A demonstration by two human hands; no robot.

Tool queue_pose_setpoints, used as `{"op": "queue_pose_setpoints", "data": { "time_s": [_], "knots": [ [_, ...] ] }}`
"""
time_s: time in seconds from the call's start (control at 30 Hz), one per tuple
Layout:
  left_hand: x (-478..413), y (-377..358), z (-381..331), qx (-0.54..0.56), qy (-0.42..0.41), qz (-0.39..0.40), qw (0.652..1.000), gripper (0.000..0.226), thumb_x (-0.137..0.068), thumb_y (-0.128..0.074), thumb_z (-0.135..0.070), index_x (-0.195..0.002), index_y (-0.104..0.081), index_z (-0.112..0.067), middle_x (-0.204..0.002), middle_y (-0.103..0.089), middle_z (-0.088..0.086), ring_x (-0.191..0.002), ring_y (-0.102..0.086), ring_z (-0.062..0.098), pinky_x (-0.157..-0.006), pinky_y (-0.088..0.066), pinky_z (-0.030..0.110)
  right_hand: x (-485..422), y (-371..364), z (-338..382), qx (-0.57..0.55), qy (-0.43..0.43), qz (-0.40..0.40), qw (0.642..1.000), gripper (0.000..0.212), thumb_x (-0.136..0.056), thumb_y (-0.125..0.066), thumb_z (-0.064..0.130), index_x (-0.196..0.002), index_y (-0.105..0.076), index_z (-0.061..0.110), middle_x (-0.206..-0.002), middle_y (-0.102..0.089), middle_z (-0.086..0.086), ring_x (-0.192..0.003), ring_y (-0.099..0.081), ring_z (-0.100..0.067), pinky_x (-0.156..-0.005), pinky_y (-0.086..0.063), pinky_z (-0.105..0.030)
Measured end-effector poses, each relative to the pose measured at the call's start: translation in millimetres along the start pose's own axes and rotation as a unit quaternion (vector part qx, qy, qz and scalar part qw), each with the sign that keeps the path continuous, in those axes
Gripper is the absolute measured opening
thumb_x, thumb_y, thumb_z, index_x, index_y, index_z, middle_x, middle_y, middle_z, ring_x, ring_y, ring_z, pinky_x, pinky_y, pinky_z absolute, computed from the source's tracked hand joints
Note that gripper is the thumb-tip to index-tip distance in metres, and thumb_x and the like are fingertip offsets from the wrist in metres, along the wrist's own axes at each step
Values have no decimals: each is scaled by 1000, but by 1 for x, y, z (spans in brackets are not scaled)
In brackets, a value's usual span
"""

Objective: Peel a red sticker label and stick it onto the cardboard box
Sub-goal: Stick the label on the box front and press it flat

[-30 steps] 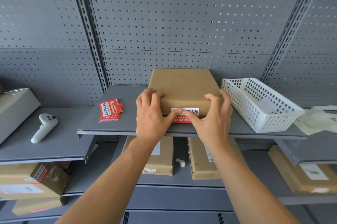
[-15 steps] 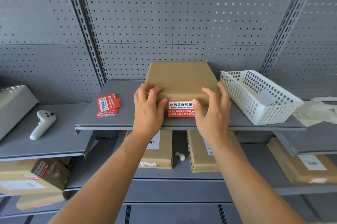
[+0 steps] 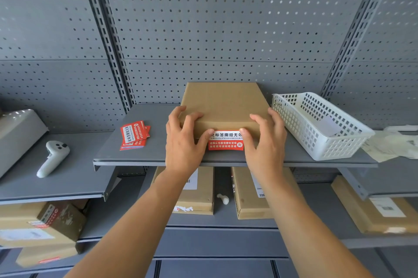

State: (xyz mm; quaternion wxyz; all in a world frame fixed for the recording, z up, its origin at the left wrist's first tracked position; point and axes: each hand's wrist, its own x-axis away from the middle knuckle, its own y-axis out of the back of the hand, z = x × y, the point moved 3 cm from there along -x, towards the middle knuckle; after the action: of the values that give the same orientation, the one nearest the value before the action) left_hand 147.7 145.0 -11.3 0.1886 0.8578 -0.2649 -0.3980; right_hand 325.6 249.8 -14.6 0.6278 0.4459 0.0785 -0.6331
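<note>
A flat cardboard box [image 3: 222, 103] lies on the grey middle shelf [image 3: 135, 155]. A red and white sticker label [image 3: 225, 140] is stuck on the box's near face. My left hand [image 3: 184, 142] grips the box's near left corner, fingers on top and thumb at the label's left end. My right hand [image 3: 264, 144] grips the near right corner, thumb touching the label's right end. A small stack of red sticker labels [image 3: 134, 134] lies on the shelf to the left of the box.
A white plastic basket [image 3: 316, 123] stands right of the box. A white handheld controller [image 3: 53, 157] lies on the lower left shelf. Several cardboard boxes [image 3: 196, 196] fill the shelves below. Crumpled paper [image 3: 389, 145] lies at far right. Pegboard forms the back wall.
My thumbs have slid apart from the label's middle to its two ends, uncovering its printed face. Both hands now hold the box's near corners.
</note>
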Motion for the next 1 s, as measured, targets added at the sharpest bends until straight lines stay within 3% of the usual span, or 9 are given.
{"op": "queue_pose_setpoints", "data": {
  "time_s": [0.13,0.23,0.37,0.47,0.7,0.87,1.0],
  "knots": [
    [-2,4,7,43,-17,10,999,36,-96,-68,-37,-130,-60,-26,-159,-29,9,-137,-42,26,-102,-52,52,-1,5,-5,-7,20,13,1000,39,-95,-67,36,-132,-66,24,-165,-33,-13,-152,-34,-32,-119,-38,-44],
    [2,5,7,23,-4,29,999,55,-85,-67,-64,-133,-53,-39,-165,-19,3,-129,-53,29,-99,-53,54,1,6,-1,-13,6,30,999,60,-84,-74,55,-137,-59,29,-172,-10,-14,-161,-17,-30,-121,-35,-41],
    [7,-1,1,-25,44,31,998,81,-67,-67,-83,-135,-44,-44,-167,-14,-2,-124,-59,38,-98,-53,61,2,3,8,34,-24,56,998,84,-71,-81,64,-140,-48,31,-173,-1,-12,-159,-22,-35,-101,-53,-47],
    [7,-3,-1,-42,60,26,997,86,-64,-77,-77,-135,-43,-44,-167,-11,-5,-121,-61,36,-88,-58,55,3,2,8,65,-23,58,996,89,-68,-84,63,-141,-44,31,-173,-3,-12,-157,-25,-36,-95,-56,-48],
    [7,-1,0,-36,52,26,998,81,-68,-80,-69,-135,-42,-45,-165,-14,-7,-127,-57,27,-79,-59,47,3,5,4,56,-9,67,996,87,-69,-88,54,-142,-47,31,-171,-11,-11,-155,-28,-34,-100,-54,-47],
    [5,2,8,-26,39,46,998,76,-74,-85,-52,-136,-42,-47,-164,-16,-7,-117,-62,27,-82,-59,47,0,9,-5,18,18,84,996,80,-75,-90,39,-144,-50,32,-169,-16,-8,-156,-27,-30,-115,-41,-44],
    [2,7,14,5,19,61,998,72,-80,-87,-30,-140,-48,-42,-164,-20,-3,-100,-58,16,-85,-57,44,-2,14,-15,15,44,101,994,75,-82,-86,28,-147,-50,33,-169,-18,-7,-158,-22,-24,-122,-38,-45]
  ]
}}
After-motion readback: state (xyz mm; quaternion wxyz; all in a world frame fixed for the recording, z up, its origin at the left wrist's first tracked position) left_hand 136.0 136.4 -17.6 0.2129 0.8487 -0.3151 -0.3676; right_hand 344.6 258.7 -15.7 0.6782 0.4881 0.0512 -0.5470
